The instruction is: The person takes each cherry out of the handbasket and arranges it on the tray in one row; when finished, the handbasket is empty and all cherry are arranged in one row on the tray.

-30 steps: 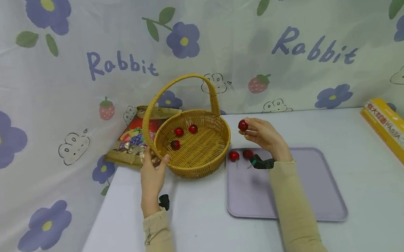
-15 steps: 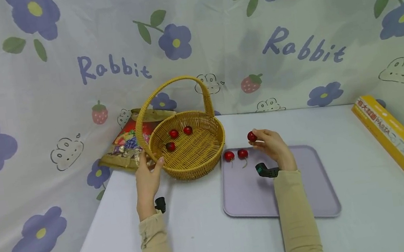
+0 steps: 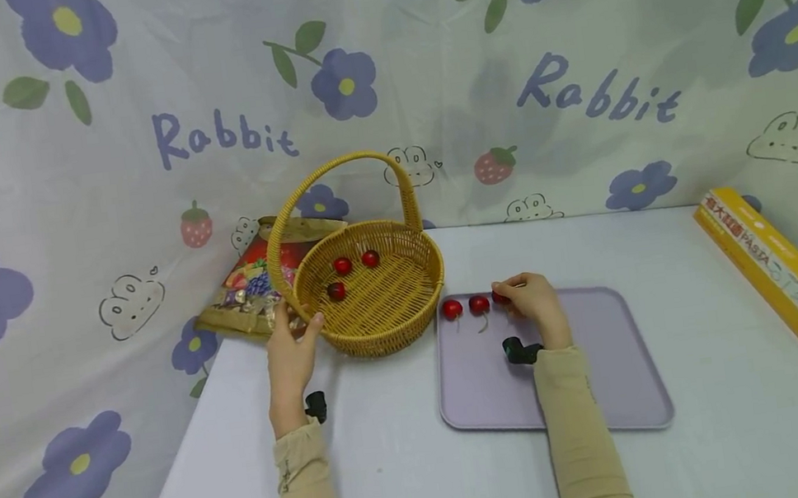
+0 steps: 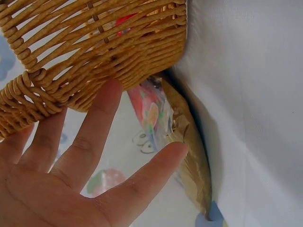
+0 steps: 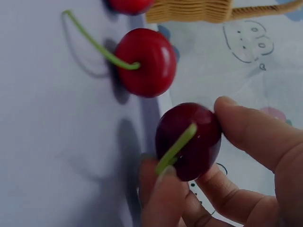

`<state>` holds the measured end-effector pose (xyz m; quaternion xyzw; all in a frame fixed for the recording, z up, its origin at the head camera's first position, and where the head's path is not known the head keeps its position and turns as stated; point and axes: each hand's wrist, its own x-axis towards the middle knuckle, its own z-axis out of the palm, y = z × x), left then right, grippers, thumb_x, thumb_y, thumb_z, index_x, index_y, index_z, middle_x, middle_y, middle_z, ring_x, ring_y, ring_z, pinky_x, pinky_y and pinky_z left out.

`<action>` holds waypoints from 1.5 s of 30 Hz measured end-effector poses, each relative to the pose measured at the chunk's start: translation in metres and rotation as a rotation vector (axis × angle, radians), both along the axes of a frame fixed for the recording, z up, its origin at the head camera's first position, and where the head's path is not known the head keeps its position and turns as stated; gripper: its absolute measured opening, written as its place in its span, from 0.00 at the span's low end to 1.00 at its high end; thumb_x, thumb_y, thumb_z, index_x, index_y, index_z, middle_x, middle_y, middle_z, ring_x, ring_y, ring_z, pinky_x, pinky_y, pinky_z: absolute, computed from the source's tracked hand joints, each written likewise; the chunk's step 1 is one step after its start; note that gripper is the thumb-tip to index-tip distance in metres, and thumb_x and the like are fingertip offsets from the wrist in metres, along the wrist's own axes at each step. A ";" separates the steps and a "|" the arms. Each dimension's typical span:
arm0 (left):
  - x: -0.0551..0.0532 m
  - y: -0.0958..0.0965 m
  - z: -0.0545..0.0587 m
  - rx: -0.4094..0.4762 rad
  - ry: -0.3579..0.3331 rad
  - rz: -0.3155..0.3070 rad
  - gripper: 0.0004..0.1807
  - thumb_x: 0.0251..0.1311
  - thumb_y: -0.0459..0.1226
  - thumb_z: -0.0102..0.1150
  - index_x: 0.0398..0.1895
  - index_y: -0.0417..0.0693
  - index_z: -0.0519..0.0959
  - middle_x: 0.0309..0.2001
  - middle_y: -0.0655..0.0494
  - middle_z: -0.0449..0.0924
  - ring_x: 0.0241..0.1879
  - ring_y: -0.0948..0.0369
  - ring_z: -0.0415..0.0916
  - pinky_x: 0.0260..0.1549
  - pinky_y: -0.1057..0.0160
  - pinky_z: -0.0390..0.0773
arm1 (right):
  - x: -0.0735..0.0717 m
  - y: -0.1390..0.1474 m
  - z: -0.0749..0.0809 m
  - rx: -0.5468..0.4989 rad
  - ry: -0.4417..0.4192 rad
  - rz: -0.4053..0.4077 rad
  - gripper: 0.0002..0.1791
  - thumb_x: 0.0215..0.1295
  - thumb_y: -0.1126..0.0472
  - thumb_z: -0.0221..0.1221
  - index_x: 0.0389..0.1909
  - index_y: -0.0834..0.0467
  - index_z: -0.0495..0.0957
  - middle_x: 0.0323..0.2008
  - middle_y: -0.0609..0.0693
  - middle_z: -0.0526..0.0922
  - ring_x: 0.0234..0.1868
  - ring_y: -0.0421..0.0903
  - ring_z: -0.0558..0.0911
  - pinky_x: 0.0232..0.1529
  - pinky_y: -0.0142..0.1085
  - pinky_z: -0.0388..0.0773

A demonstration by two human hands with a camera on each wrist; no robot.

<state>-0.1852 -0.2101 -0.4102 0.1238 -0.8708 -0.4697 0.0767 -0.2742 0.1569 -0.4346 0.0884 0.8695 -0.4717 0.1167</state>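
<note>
A yellow woven basket with a tall arched handle stands at the back left, three red cherries lying on its left inner floor. My left hand is at its near left side; in the left wrist view the spread, straight fingers touch the weave by the handle base. Over the far left edge of the lilac tray, my right hand pinches a dark red cherry with a short green stem. Two brighter cherries, one of them long-stemmed, sit in a row beside it on the tray.
A glossy bag with fruit pictures leans behind the basket on the left. Along the right side lies a long yellow pasta box. A flower-printed curtain closes off the back and left of the white table.
My right hand, holding the cherry, has come from beyond the tray's far edge down to the row of two cherries. The left hand stays at the basket. The head view has shifted slightly.
</note>
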 end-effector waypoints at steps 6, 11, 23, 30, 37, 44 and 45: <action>0.000 0.000 -0.001 0.007 0.008 -0.001 0.42 0.68 0.55 0.51 0.78 0.57 0.45 0.72 0.42 0.59 0.63 0.41 0.69 0.57 0.41 0.73 | 0.004 -0.007 0.000 0.157 0.060 -0.029 0.24 0.65 0.46 0.59 0.46 0.65 0.79 0.47 0.62 0.82 0.41 0.53 0.78 0.37 0.36 0.73; -0.001 0.000 -0.003 0.001 0.023 -0.003 0.40 0.68 0.53 0.51 0.78 0.57 0.47 0.72 0.44 0.61 0.63 0.42 0.70 0.57 0.41 0.73 | 0.004 -0.012 -0.003 0.208 0.084 -0.022 0.23 0.65 0.46 0.60 0.44 0.65 0.81 0.43 0.61 0.83 0.39 0.53 0.79 0.36 0.37 0.73; -0.003 0.001 -0.006 -0.007 0.032 -0.009 0.41 0.67 0.57 0.50 0.78 0.59 0.47 0.72 0.45 0.62 0.62 0.42 0.70 0.56 0.41 0.74 | 0.005 -0.022 -0.007 0.231 0.105 -0.018 0.23 0.63 0.45 0.61 0.41 0.64 0.82 0.43 0.61 0.84 0.41 0.55 0.80 0.42 0.43 0.76; -0.002 0.001 -0.004 -0.006 0.025 -0.014 0.42 0.66 0.58 0.50 0.78 0.59 0.46 0.71 0.46 0.62 0.63 0.42 0.70 0.56 0.41 0.74 | 0.006 -0.022 -0.008 0.235 0.094 -0.014 0.25 0.64 0.44 0.60 0.43 0.65 0.81 0.46 0.63 0.83 0.46 0.59 0.80 0.48 0.48 0.76; -0.001 -0.001 -0.001 -0.010 0.021 -0.015 0.41 0.68 0.54 0.51 0.78 0.57 0.46 0.71 0.44 0.62 0.63 0.41 0.70 0.56 0.41 0.74 | 0.005 -0.021 -0.008 0.249 0.083 0.000 0.26 0.65 0.43 0.58 0.43 0.65 0.81 0.41 0.61 0.84 0.38 0.53 0.80 0.39 0.42 0.77; 0.000 -0.001 0.001 -0.011 0.009 -0.015 0.42 0.68 0.53 0.51 0.78 0.55 0.44 0.72 0.44 0.61 0.63 0.41 0.69 0.56 0.41 0.74 | 0.004 -0.021 -0.006 0.227 0.066 0.014 0.24 0.67 0.45 0.57 0.44 0.65 0.81 0.34 0.58 0.85 0.32 0.48 0.80 0.32 0.35 0.75; 0.000 -0.001 0.001 -0.011 0.008 -0.016 0.42 0.68 0.53 0.51 0.78 0.55 0.44 0.72 0.44 0.60 0.63 0.41 0.69 0.56 0.41 0.74 | 0.004 -0.021 -0.006 0.223 0.063 0.015 0.24 0.67 0.45 0.57 0.44 0.65 0.81 0.32 0.57 0.85 0.31 0.47 0.80 0.31 0.34 0.74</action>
